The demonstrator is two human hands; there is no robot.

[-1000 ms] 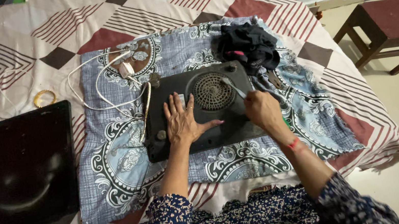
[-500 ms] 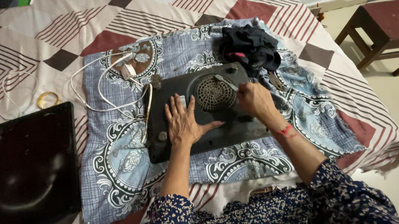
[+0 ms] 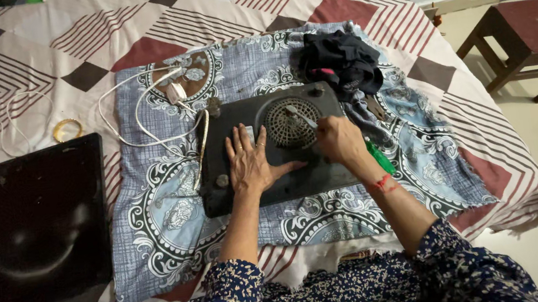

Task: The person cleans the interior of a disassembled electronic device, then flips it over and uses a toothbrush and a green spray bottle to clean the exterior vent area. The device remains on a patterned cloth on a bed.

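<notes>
Black appliance base (image 3: 265,172), round vent grille; left hand (image 3: 250,164) flat, right hand (image 3: 339,140) gripping tool (image 3: 301,116).

1. The cooker base (image 3: 262,152) is black with a grey round grille.
2. The cloth (image 3: 174,219) under the cooker base is blue with white-and-brown medallions.
3. The bedsheet (image 3: 128,24) beyond the cooker base is cream with maroon, black and striped diamonds.
4. The glass panel (image 3: 23,232) left of the cooker base is glossy black.
5. The cord (image 3: 139,112) is white.

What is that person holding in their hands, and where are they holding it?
The right hand holds a thin metal tool by its near end, tip over the round grille. The left hand holds nothing; it presses flat on the black appliance base.
</notes>
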